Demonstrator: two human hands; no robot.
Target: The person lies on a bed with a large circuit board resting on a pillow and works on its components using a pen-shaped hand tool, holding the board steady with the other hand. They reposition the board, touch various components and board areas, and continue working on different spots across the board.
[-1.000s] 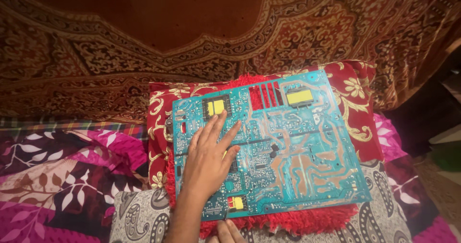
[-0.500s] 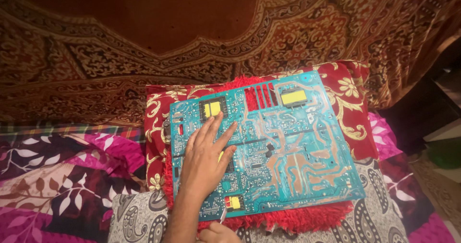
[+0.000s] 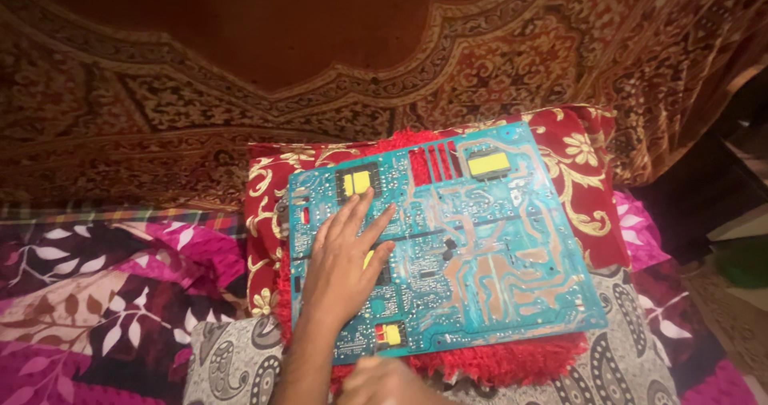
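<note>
A large teal circuit board (image 3: 480, 237) lies solder side up on a red fluffy mat (image 3: 496, 365), with yellow parts showing through cut-outs. My left hand (image 3: 344, 257) rests flat on the board's left half, fingers spread and pointing away from me. My right hand (image 3: 384, 381) shows only in part at the bottom edge, just below the board's near edge. Whether it holds anything is hidden.
A red cushion with gold flowers (image 3: 576, 165) lies under the mat. A brown patterned cloth (image 3: 240, 69) covers the far side. A pink and purple floral bedspread (image 3: 96, 293) spreads to the left, a grey paisley cloth (image 3: 624, 365) at the near right.
The view has shifted slightly. My left hand stays flat on the board in nearly the same place. My right hand shows a little more at the bottom edge.
</note>
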